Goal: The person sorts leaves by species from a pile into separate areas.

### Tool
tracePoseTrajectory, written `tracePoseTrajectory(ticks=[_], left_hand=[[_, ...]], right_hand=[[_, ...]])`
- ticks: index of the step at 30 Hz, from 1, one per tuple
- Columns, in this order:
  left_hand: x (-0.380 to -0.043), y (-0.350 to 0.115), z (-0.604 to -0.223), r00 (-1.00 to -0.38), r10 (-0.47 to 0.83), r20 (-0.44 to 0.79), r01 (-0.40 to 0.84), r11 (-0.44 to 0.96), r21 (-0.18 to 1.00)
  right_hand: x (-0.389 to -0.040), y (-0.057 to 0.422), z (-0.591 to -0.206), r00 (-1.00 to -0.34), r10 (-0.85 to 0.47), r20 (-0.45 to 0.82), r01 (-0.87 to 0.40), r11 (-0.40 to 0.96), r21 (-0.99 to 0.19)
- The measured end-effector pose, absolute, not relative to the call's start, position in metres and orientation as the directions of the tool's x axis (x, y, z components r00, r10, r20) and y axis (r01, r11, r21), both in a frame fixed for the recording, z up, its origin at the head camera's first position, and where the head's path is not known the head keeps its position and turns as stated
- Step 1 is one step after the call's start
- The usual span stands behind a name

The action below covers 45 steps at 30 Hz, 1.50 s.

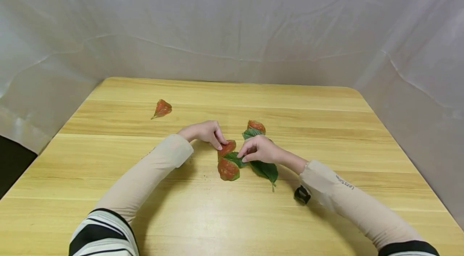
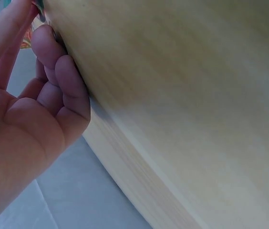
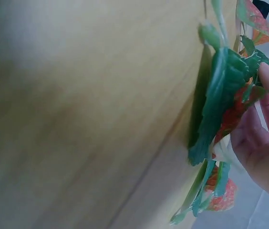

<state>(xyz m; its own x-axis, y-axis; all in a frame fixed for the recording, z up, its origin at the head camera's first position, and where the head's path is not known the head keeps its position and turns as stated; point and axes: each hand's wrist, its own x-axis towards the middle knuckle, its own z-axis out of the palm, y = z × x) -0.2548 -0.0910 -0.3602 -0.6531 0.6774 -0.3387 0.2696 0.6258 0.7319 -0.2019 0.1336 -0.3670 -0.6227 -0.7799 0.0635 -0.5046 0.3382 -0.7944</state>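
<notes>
Near the table's middle, my left hand [image 1: 206, 131] pinches a red leaf [image 1: 228, 147] between its thumb and fingertips. In the left wrist view the fingers [image 2: 72, 88] are bent, and their tips meet at the upper left edge. My right hand [image 1: 264, 149] pinches a small green leaf [image 1: 233, 158] that lies against the red one. Just below is a red leaf with a green rim [image 1: 228, 169]. Under and beside the right hand lies a larger dark green leaf [image 1: 266, 170] with a stem; beyond it are another green leaf [image 1: 251, 133] and a red leaf [image 1: 256, 126].
A single red leaf [image 1: 162, 108] with a stem lies at the back left of the wooden table [image 1: 181, 224]. A small black object [image 1: 302, 195] shows beside the right sleeve. Pale sheeting [image 1: 232, 18] hangs behind the table and at its sides.
</notes>
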Motion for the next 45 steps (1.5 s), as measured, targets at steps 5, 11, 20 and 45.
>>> tracePoseTrajectory(ticks=[5,11,20,45], left_hand=[[-0.255,-0.091,-0.361,-0.655,0.675,-0.339,0.275,0.631,0.725],[-0.256,-0.092,-0.362,-0.641,0.699,-0.315,0.297,0.605,0.739],[-0.255,-0.091,-0.361,-0.653,0.679,-0.335,0.287,0.631,0.721],[-0.255,-0.09,-0.361,-0.659,0.673,-0.337,0.265,0.627,0.733]], right_hand=[[-0.2,0.134,-0.367,-0.638,-0.764,0.091,-0.506,0.327,-0.798],[-0.198,0.134,-0.369,-0.668,-0.738,0.1,-0.449,0.292,-0.845],[-0.2,0.138,-0.364,-0.628,-0.766,0.138,-0.445,0.208,-0.871],[-0.192,0.174,-0.349,-0.773,-0.634,0.033,-0.307,0.328,-0.893]])
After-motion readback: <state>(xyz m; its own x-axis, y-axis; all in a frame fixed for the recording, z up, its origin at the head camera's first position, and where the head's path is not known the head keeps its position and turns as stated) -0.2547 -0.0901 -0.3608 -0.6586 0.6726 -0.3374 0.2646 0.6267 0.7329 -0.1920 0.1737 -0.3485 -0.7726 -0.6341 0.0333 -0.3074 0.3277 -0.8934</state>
